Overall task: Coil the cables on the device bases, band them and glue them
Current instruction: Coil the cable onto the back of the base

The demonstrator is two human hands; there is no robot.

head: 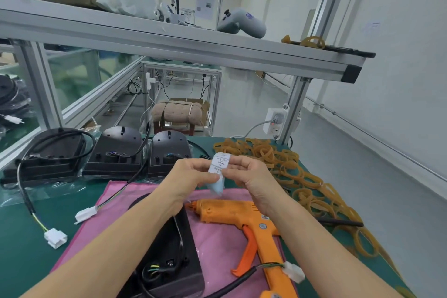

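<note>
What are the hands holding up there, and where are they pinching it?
Both hands hold a strip of white labels on pale blue backing. The left hand pinches its left edge near the middle; the right hand pinches its right edge.

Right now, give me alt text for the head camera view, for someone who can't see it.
Both hands, left hand and right hand, hold a small strip of printed labels above an orange glue gun lying on a pink cloth. A black device base lies below; three more bases stand behind, with rubber bands heaped to the right.
</note>
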